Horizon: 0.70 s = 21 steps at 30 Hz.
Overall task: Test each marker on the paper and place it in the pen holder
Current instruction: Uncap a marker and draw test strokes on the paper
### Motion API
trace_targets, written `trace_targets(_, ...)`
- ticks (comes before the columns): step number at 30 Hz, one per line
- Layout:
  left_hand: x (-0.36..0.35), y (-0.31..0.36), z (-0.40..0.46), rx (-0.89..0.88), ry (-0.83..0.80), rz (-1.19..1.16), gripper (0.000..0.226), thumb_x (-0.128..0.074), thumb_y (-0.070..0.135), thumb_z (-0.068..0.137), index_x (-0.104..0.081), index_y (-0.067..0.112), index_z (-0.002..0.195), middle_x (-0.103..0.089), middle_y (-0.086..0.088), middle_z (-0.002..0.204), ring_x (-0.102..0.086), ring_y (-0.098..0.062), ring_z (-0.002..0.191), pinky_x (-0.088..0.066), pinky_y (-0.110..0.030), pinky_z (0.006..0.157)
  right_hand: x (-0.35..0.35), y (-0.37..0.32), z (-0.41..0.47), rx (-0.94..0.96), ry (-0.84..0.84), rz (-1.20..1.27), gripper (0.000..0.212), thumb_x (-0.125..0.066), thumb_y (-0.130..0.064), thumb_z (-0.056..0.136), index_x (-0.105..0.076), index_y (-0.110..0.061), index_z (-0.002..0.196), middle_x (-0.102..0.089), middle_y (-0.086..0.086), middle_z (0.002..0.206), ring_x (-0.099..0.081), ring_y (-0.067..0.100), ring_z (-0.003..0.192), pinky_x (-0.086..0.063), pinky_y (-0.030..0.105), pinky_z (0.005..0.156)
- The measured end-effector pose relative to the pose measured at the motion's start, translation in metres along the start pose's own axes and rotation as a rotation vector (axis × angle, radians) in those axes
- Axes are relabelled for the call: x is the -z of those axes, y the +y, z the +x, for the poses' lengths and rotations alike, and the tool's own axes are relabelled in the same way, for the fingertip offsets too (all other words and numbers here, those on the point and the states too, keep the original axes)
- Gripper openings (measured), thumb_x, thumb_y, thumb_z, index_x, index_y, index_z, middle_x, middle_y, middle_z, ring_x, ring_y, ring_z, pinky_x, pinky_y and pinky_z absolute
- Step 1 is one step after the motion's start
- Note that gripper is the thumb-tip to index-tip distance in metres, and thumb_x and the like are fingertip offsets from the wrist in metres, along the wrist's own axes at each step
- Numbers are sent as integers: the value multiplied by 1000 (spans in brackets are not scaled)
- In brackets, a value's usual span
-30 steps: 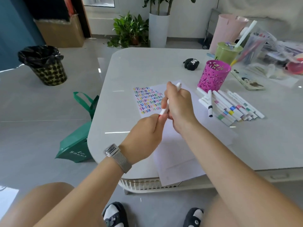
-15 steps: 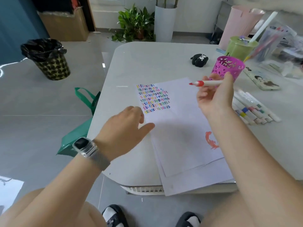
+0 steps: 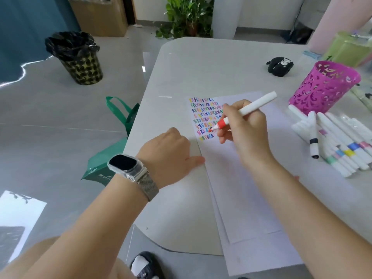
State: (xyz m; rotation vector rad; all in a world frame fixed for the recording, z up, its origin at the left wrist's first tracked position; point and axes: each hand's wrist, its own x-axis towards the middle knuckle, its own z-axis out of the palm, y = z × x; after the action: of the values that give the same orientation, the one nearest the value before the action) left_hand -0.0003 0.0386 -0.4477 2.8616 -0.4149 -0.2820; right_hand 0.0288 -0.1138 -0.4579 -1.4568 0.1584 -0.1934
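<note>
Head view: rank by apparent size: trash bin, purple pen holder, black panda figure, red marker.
1. trash bin
2. purple pen holder, close to the bin; it sits nearer, so unsure
3. red marker, long but thin
4. black panda figure

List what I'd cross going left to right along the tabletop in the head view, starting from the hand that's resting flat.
left hand → squiggle test marks → red marker held in the right hand → magenta pen holder.

Green cup [image 3: 350,48] at far right blurred and cut by the edge. Marker pile [image 3: 340,141] cropped on the right. Paper [image 3: 247,198] partly hidden under the right hand [image 3: 244,125].
</note>
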Motion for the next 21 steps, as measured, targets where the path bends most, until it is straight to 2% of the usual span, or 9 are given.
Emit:
trace_targets(2,-5,1,-4,14,5,42,45,-42,56,89,-44,17,67,-45,-4,106,-49,-20,85,-47,-35,80,-3,10,-2,63,1,-96,27,-60,-10,89,-43,-13,69,-54,-5,45,-52,16,40,-40,23,41)
trace_targets(4,-8,2,-5,30,20,53,44,-38,57,89,-44,17,71,-42,-2,111,-46,-18,86,-46,-34,81,-1,16,-2,122,16,-184,34,-66,-9,84,-38,-16,66,-52,-7,45,-52,12,39,-38,24,42)
trace_targets(7,-9,3,-2,40,33,48,45,-37,57,90,-39,19,66,-41,-2,111,-44,-17,82,-44,-32,77,1,20,-2,168,6,-272,39,-68,-7,80,-37,-19,61,-52,-7,50,-55,15,42,-39,25,46)
trace_targets(11,-6,4,0,31,16,65,48,-36,58,89,-32,21,58,-41,-2,110,-45,-18,79,-45,-33,77,-1,20,-4,178,-32,-315,36,-66,-4,80,-38,-18,61,-53,8,58,-60,19,46,-41,25,42)
trace_targets(18,-5,3,-3,26,18,48,48,-37,58,88,-31,22,58,-42,-1,111,-49,-19,83,-47,-35,81,-3,21,-3,201,-46,-351,35,-65,-4,79,-39,-19,61,-50,-2,52,-58,14,43,-42,24,41)
trace_targets(21,-5,5,-4,24,20,68,44,-37,57,89,-36,21,64,-42,-2,111,-51,-20,87,-47,-36,82,-3,22,-3,219,-61,-379,35,-65,-6,80,-39,-20,62,-51,-9,48,-59,13,43,-42,23,43)
